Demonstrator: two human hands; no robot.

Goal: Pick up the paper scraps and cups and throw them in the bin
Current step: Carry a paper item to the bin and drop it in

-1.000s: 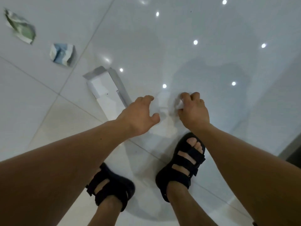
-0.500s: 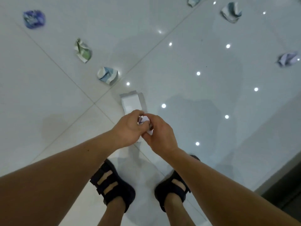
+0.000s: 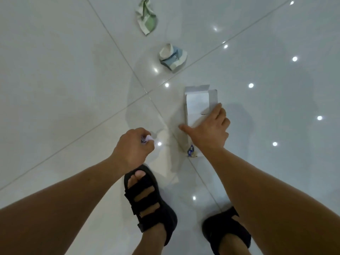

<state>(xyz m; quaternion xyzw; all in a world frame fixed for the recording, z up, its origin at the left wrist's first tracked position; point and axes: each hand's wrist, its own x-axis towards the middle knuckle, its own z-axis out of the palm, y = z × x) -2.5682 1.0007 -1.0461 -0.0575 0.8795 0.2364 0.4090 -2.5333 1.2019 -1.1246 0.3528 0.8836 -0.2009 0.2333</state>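
Left hand (image 3: 134, 146) curled tight round small crumpled white paper scrap (image 3: 148, 138). Right hand (image 3: 207, 131) spread flat, thumb out, fingers resting on flattened white carton (image 3: 196, 103); carton lies on floor (image 3: 55, 80), far flap open. Tiny blue-white scrap (image 3: 191, 151) beside right wrist. Crushed blue-striped cup (image 3: 173, 57) and crumpled green-white cup (image 3: 147, 17) farther ahead, well apart from hands. Glossy white tiles, thin grout lines, open tile to left. Black strap sandals (image 3: 160, 218) below.

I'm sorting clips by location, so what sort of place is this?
Probably an indoor room, though I cannot tell which kind. The floor is glossy pale tile with grout lines, it mirrors small round lights, and a crushed paper cup lies on it as litter.
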